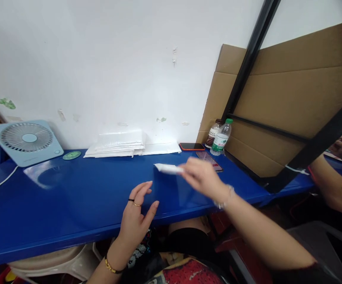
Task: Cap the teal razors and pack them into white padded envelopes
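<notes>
Plainly, the right hand (199, 175) pinches a slim white packet (166, 169) by its near end, fingers closed on it, so that most of its length sticks out to the left above the blue table (85, 197); blur hides just how the fingertips meet. That end grip probably serves to leave the rest of the packet free and in plain sight. The left hand (135, 219) is at the table's front edge, its fingers loosely bent and thumb apart, gripping nothing; it seems kept close by so that either hand can reach the packet. A stack of flat white sheets or bags (114, 144) lies along the wall, likely to leave the front surface for handling. Two phones, one orange-edged (192, 146) and one with a lit screen (209, 161), lie beyond the right hand, near two bottles (220, 139) standing upright by the cardboard panel (292, 94), presumably out of the way. The pale blue fan (29, 138) leans back at far left, perhaps for steadiness, a round green disc (72, 155) just beside it.
</notes>
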A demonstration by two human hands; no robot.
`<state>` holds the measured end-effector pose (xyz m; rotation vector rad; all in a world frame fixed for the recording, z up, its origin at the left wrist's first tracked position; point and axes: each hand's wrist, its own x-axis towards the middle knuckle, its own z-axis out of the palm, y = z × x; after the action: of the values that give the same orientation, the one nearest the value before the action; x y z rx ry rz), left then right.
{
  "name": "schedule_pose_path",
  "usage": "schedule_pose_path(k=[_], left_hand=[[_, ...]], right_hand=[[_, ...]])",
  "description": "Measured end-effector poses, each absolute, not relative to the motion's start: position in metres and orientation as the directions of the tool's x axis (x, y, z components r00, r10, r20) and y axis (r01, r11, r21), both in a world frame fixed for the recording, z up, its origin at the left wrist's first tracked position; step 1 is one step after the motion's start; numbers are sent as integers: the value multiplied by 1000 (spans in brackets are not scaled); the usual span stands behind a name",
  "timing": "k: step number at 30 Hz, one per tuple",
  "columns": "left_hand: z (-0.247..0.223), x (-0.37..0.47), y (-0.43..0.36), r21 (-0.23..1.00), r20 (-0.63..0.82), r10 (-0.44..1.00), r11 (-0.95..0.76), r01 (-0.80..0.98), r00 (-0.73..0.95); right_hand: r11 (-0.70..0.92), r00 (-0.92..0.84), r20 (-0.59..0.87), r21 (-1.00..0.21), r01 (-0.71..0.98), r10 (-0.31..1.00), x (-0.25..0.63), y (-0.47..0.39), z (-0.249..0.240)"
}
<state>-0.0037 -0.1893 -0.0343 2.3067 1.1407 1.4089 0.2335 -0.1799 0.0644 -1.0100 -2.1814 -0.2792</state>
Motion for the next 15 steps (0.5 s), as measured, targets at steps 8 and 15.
schedule_pose_path(k=[8, 15], left_hand=[[-33, -4, -194, 593, 539, 795, -593, 545, 278], [-30, -5, -194, 646, 481, 826, -561, 518, 293]], right_hand=[[270, 448, 276, -960, 79, 850, 272, -12, 114], [-144, 547, -112, -989, 16, 830, 278, 48, 30]])
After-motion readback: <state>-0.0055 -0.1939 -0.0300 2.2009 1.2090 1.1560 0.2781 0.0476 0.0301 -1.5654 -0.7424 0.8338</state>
